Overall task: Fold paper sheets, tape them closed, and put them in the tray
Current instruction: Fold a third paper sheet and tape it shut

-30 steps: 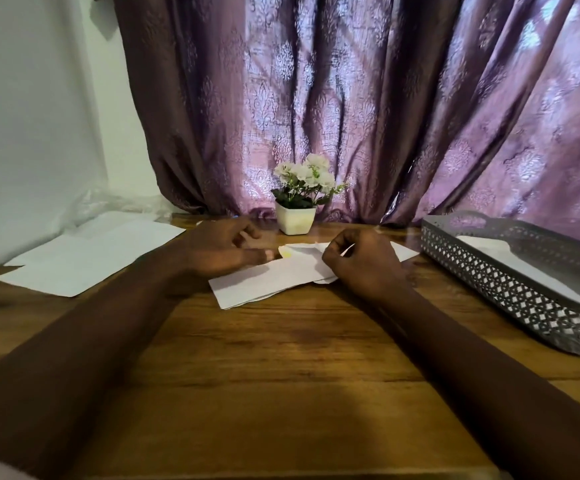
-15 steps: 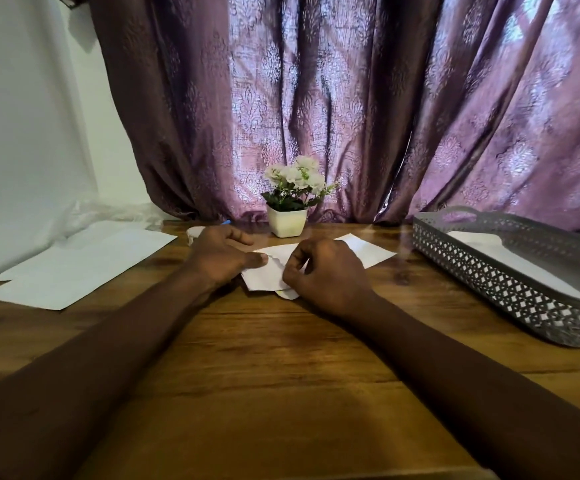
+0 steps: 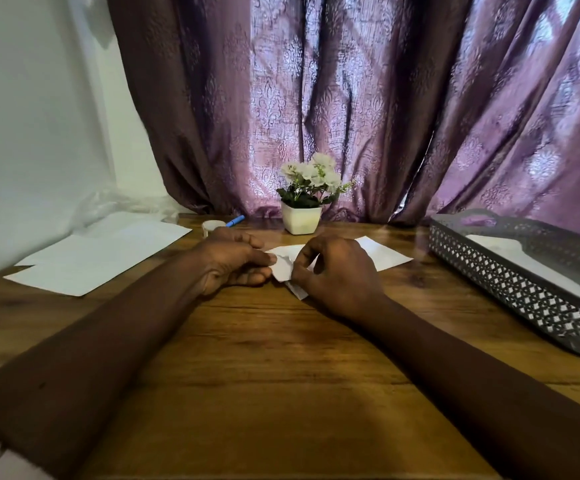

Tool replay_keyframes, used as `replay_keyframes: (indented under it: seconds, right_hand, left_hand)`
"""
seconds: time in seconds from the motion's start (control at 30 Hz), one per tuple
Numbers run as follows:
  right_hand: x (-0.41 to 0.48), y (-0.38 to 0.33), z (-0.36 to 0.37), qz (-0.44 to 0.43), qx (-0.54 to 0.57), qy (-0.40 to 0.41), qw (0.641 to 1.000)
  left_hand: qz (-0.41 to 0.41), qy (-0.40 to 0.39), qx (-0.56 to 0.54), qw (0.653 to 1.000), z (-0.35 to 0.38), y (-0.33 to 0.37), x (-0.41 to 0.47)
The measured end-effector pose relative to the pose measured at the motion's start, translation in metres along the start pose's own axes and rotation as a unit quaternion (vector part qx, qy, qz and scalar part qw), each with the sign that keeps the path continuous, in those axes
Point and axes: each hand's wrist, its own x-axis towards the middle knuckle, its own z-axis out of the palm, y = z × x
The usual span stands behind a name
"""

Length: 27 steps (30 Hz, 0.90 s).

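A folded white paper sheet (image 3: 383,254) lies on the wooden table in front of the flower pot. My left hand (image 3: 234,259) pinches its left end between thumb and fingers. My right hand (image 3: 337,271) grips the same end from the right, curled over it, with a crumpled flap showing between the two hands. A stack of flat white sheets (image 3: 101,252) lies at the left. The grey perforated tray (image 3: 523,289) stands at the right with white paper inside. A white tape roll (image 3: 211,226) sits behind my left hand.
A small white pot of white flowers (image 3: 301,218) stands at the back centre against a purple curtain. A blue pen (image 3: 234,221) lies beside the tape roll. A white wall closes the left side. Bare wood stretches toward me between my forearms.
The folded paper's left end has been gathered in toward the middle, and both hands have closed together over it. The view has tilted upward.
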Motion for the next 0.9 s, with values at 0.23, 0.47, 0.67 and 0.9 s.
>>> replay_keyframes:
  seconds: [0.23, 0.47, 0.67, 0.9]
  right_hand:
    - [-0.004, -0.012, 0.005, -0.064, -0.029, -0.001, 0.998]
    - [-0.005, -0.011, 0.008, -0.118, 0.034, -0.013, 0.992]
    - [0.01, 0.009, 0.008, -0.086, 0.109, 0.043, 0.989]
    - [0.01, 0.037, 0.008, -0.029, 0.044, -0.106, 0.993]
  left_hand:
    - [0.042, 0.049, 0.008, 0.998, 0.02, -0.001, 0.0]
    - [0.044, 0.057, -0.002, 0.997, 0.017, -0.001, -0.001]
    - [0.017, 0.058, 0.023, 0.998, 0.009, -0.003, 0.003]
    - [0.099, 0.001, 0.165, 0.981, 0.006, 0.0, -0.003]
